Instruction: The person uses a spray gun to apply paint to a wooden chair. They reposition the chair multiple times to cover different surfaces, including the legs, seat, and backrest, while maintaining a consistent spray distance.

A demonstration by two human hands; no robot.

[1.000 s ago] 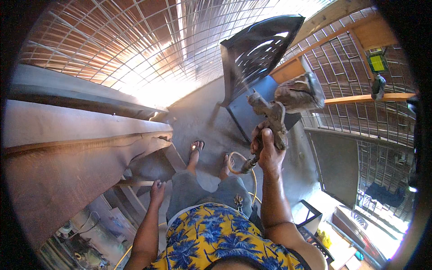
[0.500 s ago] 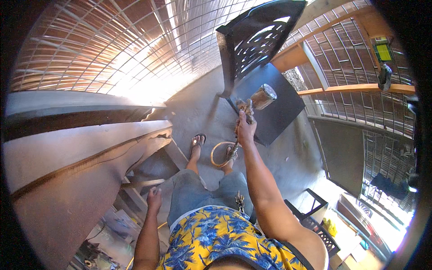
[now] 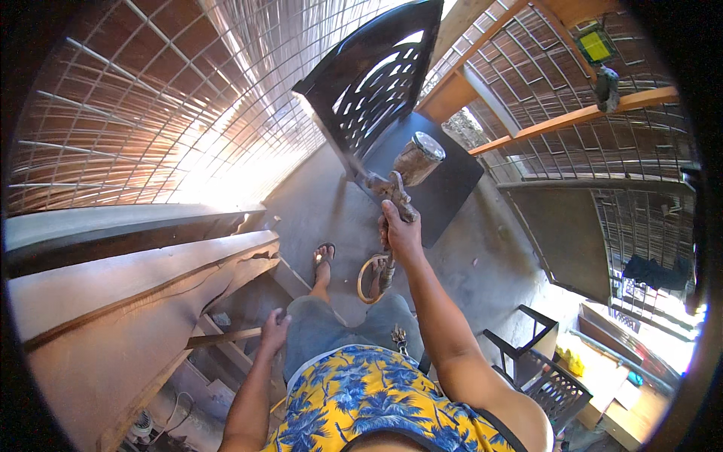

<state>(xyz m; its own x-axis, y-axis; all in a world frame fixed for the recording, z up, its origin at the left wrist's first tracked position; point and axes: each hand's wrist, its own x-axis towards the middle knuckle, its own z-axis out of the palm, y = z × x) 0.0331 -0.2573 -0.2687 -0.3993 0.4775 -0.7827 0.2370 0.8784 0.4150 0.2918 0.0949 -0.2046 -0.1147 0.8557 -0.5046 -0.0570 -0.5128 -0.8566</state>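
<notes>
My right hand (image 3: 404,235) is closed round the grip of a paint-stained spray gun (image 3: 393,188). A metal cup (image 3: 418,160) with a pale lid is fixed on the gun, and a yellowish hose (image 3: 361,280) loops down from its handle. The gun's front points left, close to a dark chair (image 3: 361,105) with a slatted, cut-out backrest. Behind the cup lies the chair's broad dark seat (image 3: 456,169). By my left thigh hangs my left hand (image 3: 275,330), empty, its fingers loosely bent and apart.
A worn board-topped bench (image 3: 143,279) runs along my left. Wire mesh (image 3: 151,113) stands ahead, bright light behind it. A dark panel (image 3: 561,237) leans at the right. Another dark chair frame (image 3: 546,384) and a table (image 3: 633,418) stand at the lower right.
My view has swung to the right, so the chair sits further left. The spray gun has moved slightly left along the backrest, still in my right hand. My left hand has shifted a little.
</notes>
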